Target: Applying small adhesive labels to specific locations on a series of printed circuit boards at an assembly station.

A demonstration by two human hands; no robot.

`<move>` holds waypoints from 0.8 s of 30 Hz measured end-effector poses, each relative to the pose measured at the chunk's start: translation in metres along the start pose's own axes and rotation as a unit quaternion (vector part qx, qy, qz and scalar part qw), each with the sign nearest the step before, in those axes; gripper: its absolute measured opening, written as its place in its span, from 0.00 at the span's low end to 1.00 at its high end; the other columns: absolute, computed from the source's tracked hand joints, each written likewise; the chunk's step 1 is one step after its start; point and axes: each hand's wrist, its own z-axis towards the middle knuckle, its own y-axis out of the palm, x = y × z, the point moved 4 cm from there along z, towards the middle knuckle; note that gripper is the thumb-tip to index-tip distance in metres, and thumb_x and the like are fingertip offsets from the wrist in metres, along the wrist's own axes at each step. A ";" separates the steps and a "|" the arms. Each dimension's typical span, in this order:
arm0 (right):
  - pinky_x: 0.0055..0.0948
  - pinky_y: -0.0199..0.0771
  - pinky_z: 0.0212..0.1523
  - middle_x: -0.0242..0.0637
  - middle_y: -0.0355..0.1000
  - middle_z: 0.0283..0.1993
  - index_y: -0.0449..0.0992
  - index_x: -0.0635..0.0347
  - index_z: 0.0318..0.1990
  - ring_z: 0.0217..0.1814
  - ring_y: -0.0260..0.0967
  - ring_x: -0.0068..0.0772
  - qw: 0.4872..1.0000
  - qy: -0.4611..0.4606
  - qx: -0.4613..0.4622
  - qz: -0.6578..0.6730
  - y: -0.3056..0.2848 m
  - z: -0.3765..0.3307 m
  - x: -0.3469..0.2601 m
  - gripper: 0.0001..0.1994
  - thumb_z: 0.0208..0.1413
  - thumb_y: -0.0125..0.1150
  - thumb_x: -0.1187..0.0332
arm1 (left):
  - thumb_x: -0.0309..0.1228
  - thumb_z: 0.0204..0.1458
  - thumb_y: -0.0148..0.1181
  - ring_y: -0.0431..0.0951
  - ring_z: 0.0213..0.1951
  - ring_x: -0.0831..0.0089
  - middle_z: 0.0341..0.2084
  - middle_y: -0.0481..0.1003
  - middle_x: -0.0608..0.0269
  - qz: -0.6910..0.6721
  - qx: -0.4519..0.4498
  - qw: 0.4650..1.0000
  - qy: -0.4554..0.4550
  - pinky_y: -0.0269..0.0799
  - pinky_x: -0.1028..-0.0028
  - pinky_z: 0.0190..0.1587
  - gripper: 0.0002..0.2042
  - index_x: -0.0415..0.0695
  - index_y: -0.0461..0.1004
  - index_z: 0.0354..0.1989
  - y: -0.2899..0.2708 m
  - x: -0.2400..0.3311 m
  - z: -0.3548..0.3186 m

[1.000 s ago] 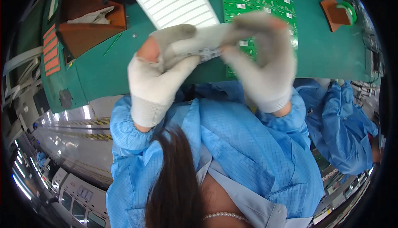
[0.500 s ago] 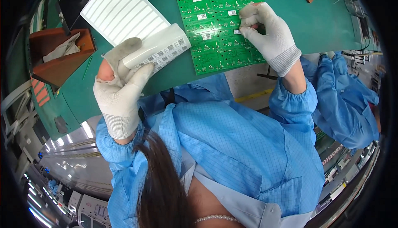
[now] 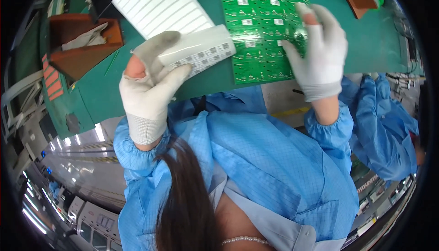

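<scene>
A white-gloved left hand, my left hand (image 3: 153, 86), grips a sheet of labels (image 3: 160, 6) between thumb and fingers. Its near end curls over, showing rows of small printed stickers. Right of it, a green circuit board panel (image 3: 256, 63) lies flat on the green mat, with small white labels stuck on several of its sections. Over the panel's right side is my right hand (image 3: 322, 59), also gloved, fingers spread and nothing visible in them. Its thumb tip is at a white label (image 3: 280, 43) on the board; whether it touches is unclear. The hand hides part of the panel's right edge.
On the left stands a brown bin (image 3: 84, 59) holding a crumpled whitish cloth (image 3: 84, 38). A thin green stick (image 3: 111, 63) lies beside it. At the far right is another brown holder (image 3: 356, 0) with a green ring. A person in blue (image 3: 384, 127) is at right.
My right hand has gone from a pinch at the board to spread fingers. A label now shows by the thumb. The whole view has shifted slightly; my left hand keeps its hold on the sheet.
</scene>
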 end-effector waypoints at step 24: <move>0.36 0.62 0.53 0.28 0.76 0.36 0.76 0.57 0.51 0.48 0.68 0.36 0.941 -0.148 0.037 0.301 -0.006 0.021 -0.079 0.22 0.44 0.69 0.76 | 0.20 0.48 0.66 0.80 0.41 0.74 0.39 0.81 0.58 0.129 -0.018 0.992 -0.002 0.76 0.76 0.45 0.14 0.35 0.78 0.45 0.002 0.009 -0.007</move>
